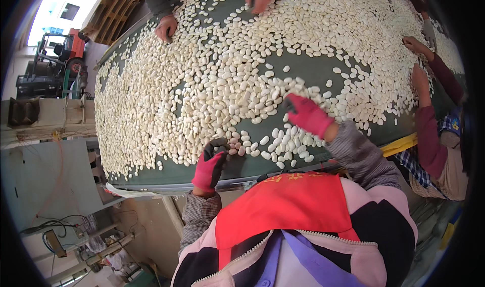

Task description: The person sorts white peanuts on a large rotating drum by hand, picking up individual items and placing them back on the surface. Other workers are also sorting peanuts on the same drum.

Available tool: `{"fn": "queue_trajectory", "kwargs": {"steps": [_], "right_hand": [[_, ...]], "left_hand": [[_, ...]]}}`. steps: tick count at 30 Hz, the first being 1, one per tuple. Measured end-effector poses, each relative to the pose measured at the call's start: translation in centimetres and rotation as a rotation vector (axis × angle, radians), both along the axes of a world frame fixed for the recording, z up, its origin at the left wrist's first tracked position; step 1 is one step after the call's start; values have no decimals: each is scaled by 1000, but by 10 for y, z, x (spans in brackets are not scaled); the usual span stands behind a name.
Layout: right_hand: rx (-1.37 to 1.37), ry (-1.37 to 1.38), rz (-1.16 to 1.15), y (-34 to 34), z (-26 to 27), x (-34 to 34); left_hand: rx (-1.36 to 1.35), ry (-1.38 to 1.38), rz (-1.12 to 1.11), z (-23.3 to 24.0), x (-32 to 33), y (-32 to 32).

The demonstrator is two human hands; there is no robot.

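Note:
Many large white beans lie spread over a dark green sorting belt. My left hand, in a red glove with black palm and fingertips, rests at the near edge of the beans, its fingers curled around or over a few of them; whether it grips any I cannot tell. My right hand, in a matching glove, is blurred and reaches over the beans right of the middle, fingers pointing left. What lies under its fingertips is hidden. Loose beans lie on the belt between my two hands.
Across the belt, a co-worker's hands touch the beans. Other workers' hands are over the beans at the right. The belt's metal edge runs before my body. A red forklift and wooden pallets stand at the upper left.

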State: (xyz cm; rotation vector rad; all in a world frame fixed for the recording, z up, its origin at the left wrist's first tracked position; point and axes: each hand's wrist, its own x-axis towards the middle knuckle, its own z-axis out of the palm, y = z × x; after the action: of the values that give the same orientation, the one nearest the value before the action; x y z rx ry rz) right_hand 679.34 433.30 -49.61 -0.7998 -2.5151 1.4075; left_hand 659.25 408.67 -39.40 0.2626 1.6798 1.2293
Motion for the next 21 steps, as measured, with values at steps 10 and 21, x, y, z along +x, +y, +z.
{"fn": "queue_trajectory", "kwargs": {"steps": [10,21], "right_hand": [[-812,180,304,-53,58,40],[-1747,407,-94,-52,43,117]], "left_hand": [[-71,991,-642,-39,59,17],[-323,1101,-686,-52,72,30]]}}
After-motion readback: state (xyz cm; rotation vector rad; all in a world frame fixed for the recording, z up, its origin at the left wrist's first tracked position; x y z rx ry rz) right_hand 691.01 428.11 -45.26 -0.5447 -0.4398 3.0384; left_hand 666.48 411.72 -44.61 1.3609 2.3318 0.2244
